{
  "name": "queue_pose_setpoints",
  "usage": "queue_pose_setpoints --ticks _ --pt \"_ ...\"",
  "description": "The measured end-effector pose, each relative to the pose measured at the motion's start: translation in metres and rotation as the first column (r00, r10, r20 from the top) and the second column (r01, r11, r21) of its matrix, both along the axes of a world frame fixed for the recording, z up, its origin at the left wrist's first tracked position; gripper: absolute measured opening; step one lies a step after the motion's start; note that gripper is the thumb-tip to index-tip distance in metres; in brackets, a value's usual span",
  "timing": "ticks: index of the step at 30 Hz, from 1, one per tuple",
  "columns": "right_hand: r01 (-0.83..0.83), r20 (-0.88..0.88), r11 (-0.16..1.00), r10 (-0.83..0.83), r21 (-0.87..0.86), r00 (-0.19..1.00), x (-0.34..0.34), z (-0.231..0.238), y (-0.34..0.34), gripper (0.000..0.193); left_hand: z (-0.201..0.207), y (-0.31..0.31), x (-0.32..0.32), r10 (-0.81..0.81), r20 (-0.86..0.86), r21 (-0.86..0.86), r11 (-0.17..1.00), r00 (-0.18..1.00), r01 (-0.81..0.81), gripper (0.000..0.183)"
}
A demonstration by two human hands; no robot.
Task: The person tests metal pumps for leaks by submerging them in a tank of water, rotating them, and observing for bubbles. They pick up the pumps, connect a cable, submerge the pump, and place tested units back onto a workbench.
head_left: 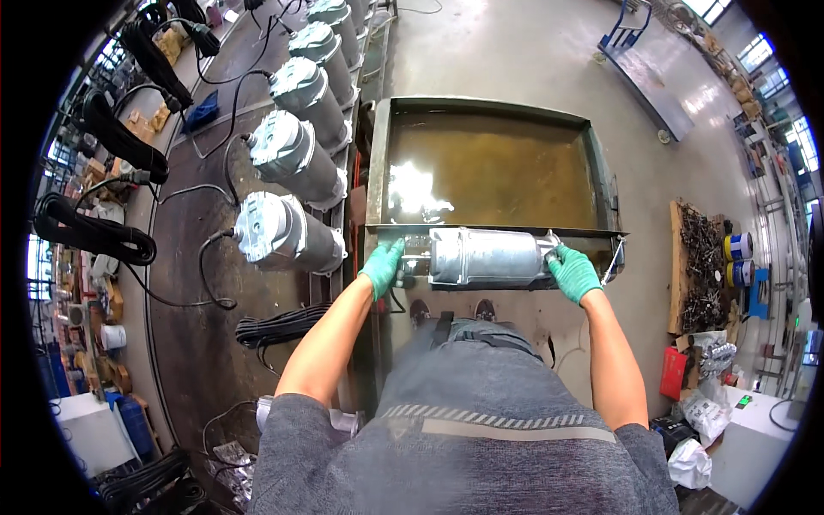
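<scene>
A silver cylindrical motor (489,257) lies sideways between my hands at the near side of a water-filled metal tank (489,104). My left hand (383,264), in a green glove, is closed at the motor's left end, by a thin rod; its grip is partly hidden. The green-gloved right hand (573,271) has its fingers wrapped round the narrower fitting at the other end. Brown water (498,172) fills the tank beyond a metal bar (506,229) that runs just behind the motor.
Several similar motors (296,154) with black cables stand in a row on the dark bench (189,257) at left. Cable coils (283,326) lie there too. On the right are a flat trolley (644,90), a wooden-sided bin of metal parts (699,266) and a red box (674,372).
</scene>
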State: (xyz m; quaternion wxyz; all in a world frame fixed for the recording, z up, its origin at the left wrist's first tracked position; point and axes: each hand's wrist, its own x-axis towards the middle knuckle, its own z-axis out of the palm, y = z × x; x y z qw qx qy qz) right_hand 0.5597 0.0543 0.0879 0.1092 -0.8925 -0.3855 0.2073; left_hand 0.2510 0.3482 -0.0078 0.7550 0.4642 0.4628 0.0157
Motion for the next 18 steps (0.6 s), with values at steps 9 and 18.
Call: queue_pose_setpoints --ticks 9,18 --pt "0.011 -0.057 1.000 -0.012 -0.020 0.998 -0.006 0.002 0.005 0.041 -0.002 0.004 -0.033 -0.158 0.092 0.208 0.969 0.983 0.136 0.027" --pt "-0.013 -0.034 0.999 0.012 -0.032 0.999 0.001 -0.002 0.003 0.042 -0.007 0.004 -0.017 -0.095 -0.077 0.059 0.993 0.992 0.100 0.049"
